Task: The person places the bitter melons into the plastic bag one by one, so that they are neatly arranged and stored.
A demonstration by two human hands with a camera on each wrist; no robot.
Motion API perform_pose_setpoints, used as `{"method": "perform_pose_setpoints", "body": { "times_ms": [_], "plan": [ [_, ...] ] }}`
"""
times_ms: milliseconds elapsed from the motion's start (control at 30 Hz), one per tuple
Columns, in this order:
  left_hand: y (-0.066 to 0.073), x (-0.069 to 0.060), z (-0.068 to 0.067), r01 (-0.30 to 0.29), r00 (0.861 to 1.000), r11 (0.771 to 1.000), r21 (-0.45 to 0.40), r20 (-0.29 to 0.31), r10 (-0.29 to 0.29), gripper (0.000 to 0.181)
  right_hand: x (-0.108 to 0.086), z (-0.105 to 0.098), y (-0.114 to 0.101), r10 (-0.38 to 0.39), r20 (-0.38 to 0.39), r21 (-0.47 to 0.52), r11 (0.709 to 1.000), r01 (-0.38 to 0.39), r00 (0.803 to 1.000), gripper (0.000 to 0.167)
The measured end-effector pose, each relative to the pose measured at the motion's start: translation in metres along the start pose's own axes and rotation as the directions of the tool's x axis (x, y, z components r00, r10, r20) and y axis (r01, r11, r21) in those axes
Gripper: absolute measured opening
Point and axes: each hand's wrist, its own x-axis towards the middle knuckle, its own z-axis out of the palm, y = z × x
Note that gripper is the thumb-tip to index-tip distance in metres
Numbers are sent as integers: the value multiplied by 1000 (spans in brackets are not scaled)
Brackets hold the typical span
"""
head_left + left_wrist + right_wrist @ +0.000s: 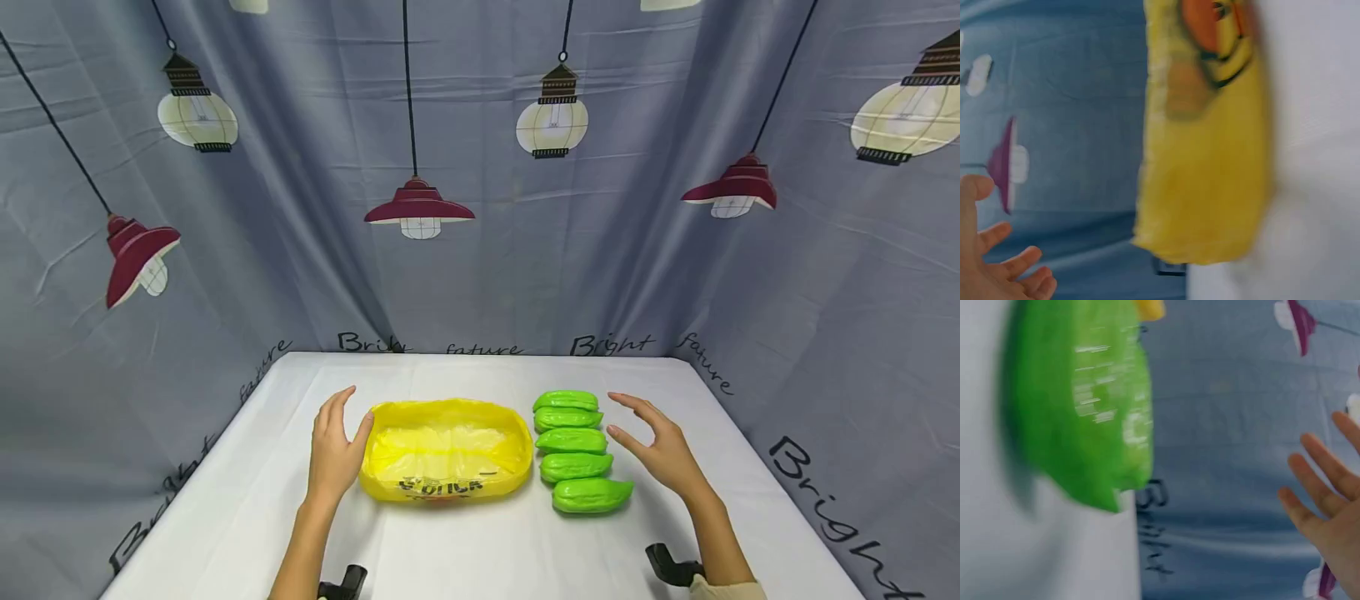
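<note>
A yellow plastic bag lines or forms an oval, open-topped container [442, 492] in the middle of the white table; black lettering runs along its near side. To its right, glossy green ridged fruits [573, 440] lie in a column, each pointing sideways. My left hand [337, 450] is raised beside the container's left end, thumb close to its rim; contact cannot be told. My right hand [660, 446] hovers to the right of the fruits, fingers spread and holding nothing. The left wrist view shows the bag's side [1204, 187] with a printed cartoon face. One blurred green fruit [1085, 400] fills much of the right wrist view.
A white cloth [465, 554] covers the table. Grey-blue curtains [315, 267] printed with lamps and lettering hang behind it and along both sides. Black wrist mounts [672, 567] sit on both forearms.
</note>
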Motion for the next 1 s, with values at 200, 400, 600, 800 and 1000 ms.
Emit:
{"method": "perform_pose_setpoints", "body": {
  "times_ms": [200, 400, 600, 800, 1000],
  "plan": [
    [-27, -16, 17, 59, 998, 995, -84, 43, -55, 51, -22, 4, -5, 14, 121, 115, 993, -28, 993, 55],
    [-53, -30, 29, 117, 986, 984, -132, 130, -100, 53, -34, 17, 13, -5, 247, 150, 988, -34, 969, 64],
    [-70, -42, 38, 184, 968, 965, -186, 205, -145, 53, -40, 26, 34, 36, 315, 126, 989, -79, 948, 62],
    [-78, -46, 42, 176, 964, 964, -198, 234, -128, 50, -40, 30, 36, 19, 337, 141, 987, -70, 941, 60],
    [-82, -50, 42, 189, 953, 959, -211, 274, -127, 50, -43, 33, 36, -17, 365, 148, 988, -40, 931, 57]
  ]
}}
